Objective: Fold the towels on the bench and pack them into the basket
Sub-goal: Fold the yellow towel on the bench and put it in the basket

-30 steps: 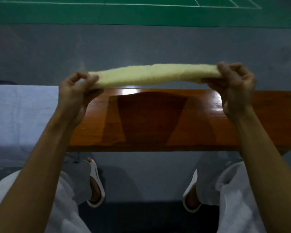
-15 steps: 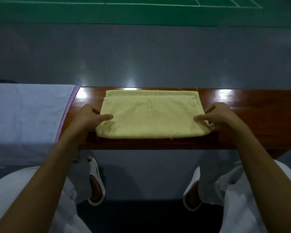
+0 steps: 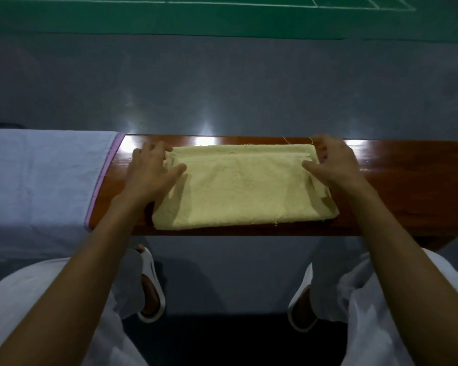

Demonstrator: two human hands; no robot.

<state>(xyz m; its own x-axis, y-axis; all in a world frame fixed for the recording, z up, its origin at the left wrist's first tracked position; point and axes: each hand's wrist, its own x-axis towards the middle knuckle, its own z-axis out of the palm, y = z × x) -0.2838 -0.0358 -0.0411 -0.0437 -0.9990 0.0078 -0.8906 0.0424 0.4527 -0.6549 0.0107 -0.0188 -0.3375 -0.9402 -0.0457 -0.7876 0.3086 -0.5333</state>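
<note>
1. Yellow terry cloth: the yellow towel (image 3: pixel 243 188) lies folded into a flat oblong on the wooden bench (image 3: pixel 397 180); its near edge runs along the bench's front edge.
2. The left hand (image 3: pixel 151 175) covers the towel's left end; thumb on top of the cloth, fingers spread over the far left corner; I cannot tell whether it pinches the layers.
3. The right hand (image 3: pixel 333 167) is at the right end; thumb on top, fingers curled round the far right corner, pinching it.
4. A pale blue towel (image 3: pixel 37 180) with a pink hem lies spread over the bench's left part, apart from the yellow one.
5. White slippers (image 3: pixel 151 286) stand on the grey floor (image 3: pixel 222 88) below.
</note>
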